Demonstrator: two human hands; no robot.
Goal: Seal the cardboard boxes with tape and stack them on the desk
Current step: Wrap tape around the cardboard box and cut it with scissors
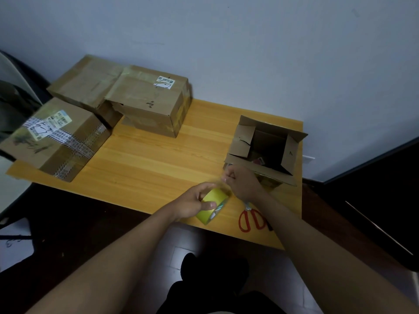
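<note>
My left hand (pixel 195 203) grips a yellow-green roll of tape (pixel 212 206) above the desk's front edge. Just right of it, my right hand (pixel 243 183) pinches the clear loose end of the tape pulled off the roll. An open cardboard box (pixel 267 148) with its flaps up stands at the right of the wooden desk (pixel 147 162); small items lie inside it. Three closed, taped boxes sit at the left: a labelled one (pixel 56 139) at the front left corner, a flat one (pixel 86 82) behind it, and a larger one (pixel 152 100) towards the middle.
Red-handled scissors (pixel 250 219) lie on the desk near its front edge, partly under my right forearm. A white wall backs the desk. A chair (pixel 15 98) stands at the left and a dark panel (pixel 374 168) at the right. Dark floor lies below.
</note>
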